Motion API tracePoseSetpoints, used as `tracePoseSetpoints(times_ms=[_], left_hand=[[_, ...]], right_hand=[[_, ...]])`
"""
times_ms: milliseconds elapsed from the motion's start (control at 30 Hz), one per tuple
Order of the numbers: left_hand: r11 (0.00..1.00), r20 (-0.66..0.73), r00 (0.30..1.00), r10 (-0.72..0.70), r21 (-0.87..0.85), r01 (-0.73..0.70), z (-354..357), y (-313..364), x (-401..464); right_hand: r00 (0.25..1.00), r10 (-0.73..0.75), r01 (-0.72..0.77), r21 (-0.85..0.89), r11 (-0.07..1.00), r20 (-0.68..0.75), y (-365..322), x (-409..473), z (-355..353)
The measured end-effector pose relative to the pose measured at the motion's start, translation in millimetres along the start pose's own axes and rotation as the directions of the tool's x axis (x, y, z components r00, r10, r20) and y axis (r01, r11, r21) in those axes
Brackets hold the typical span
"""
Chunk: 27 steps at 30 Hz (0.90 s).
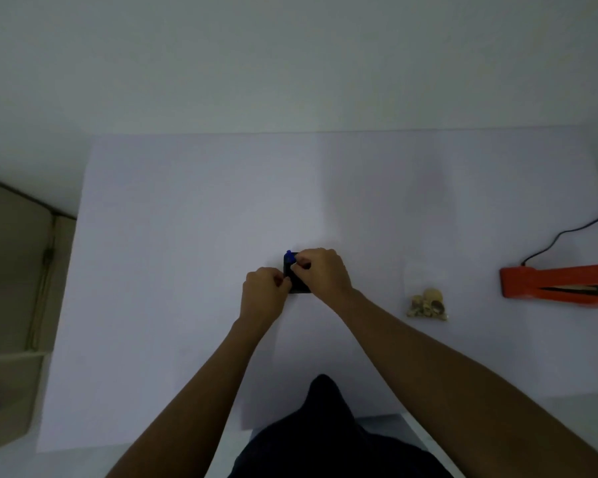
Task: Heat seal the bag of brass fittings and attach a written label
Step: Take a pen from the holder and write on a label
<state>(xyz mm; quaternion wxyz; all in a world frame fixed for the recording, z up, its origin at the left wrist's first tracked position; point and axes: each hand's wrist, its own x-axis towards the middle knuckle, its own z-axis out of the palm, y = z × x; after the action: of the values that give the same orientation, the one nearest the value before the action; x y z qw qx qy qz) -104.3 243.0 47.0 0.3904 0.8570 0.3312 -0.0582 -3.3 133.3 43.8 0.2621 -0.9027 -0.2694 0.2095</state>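
A clear bag of brass fittings [427,304] lies on the white table [187,219], to the right of both hands. Further right sits the orange heat sealer [560,282], its black cord trailing off to the right. At the table's middle my left hand [263,294] and my right hand [321,270] meet over a small dark flat object [292,282]. My right hand's fingertips pinch a small blue thing [289,257] at that object's top edge. My left hand's curled fingers grip the object's left side. Most of the dark object is hidden under my hands.
A beige cardboard box [11,305] stands off the table's left edge. A white wall rises behind the table's far edge. My dark-clothed lap [325,436] shows at the bottom, against the table's near edge.
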Motion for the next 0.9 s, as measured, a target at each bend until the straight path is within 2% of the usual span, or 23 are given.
tracePoseSetpoints(times_ms=[100,200,267,367,433,533,633,733,800,900], left_hand=[[0.999,-0.041,0.999,0.011,-0.033,-0.012,-9.8,-4.5,4.0],[0.998,-0.082,0.996,0.023,-0.056,-0.028,-22.1,-12.8,10.2],[0.998,-0.102,0.995,0.015,-0.057,-0.021,-28.5,-19.2,15.1],[0.998,-0.123,0.992,-0.01,-0.06,0.002,-34.7,-27.9,22.4],[0.998,-0.125,0.992,-0.035,-0.064,0.027,-35.8,-33.7,25.8],[0.996,-0.121,0.99,-0.07,-0.06,0.063,-34.5,-41.1,29.9],[0.995,-0.118,0.989,-0.087,-0.047,0.082,-35.0,-41.9,29.5],[0.995,-0.219,0.971,-0.1,0.003,0.103,-40.8,-33.5,24.2],[0.998,-0.268,0.962,-0.047,-0.04,0.038,-43.9,-20.4,17.8],[0.976,-0.136,0.982,0.132,-0.152,-0.153,-40.6,4.2,1.7]], right_hand=[[0.984,-0.006,0.05,0.248,0.967,-0.176,0.5,-10.0,-15.4],[0.937,0.178,-0.012,0.482,0.876,-0.3,1.4,-19.2,-34.8],[0.897,0.345,-0.064,0.689,0.722,-0.278,3.6,-25.2,-46.3],[0.848,0.513,-0.099,0.911,0.401,-0.133,7.2,-34.3,-60.7],[0.827,0.561,-0.141,0.953,0.269,-0.036,11.4,-39.0,-63.6],[0.82,0.569,-0.206,0.956,0.209,0.052,15.6,-46.2,-61.9],[0.861,0.496,-0.218,0.963,0.157,0.114,16.2,-52.4,-60.2],[0.895,0.388,-0.251,0.967,0.037,0.218,15.0,-55.9,-55.5],[0.891,0.364,-0.308,0.95,0.05,0.27,11.8,-56.7,-51.8],[0.886,0.331,-0.362,0.931,0.053,0.326,7.3,-56.9,-43.1]])
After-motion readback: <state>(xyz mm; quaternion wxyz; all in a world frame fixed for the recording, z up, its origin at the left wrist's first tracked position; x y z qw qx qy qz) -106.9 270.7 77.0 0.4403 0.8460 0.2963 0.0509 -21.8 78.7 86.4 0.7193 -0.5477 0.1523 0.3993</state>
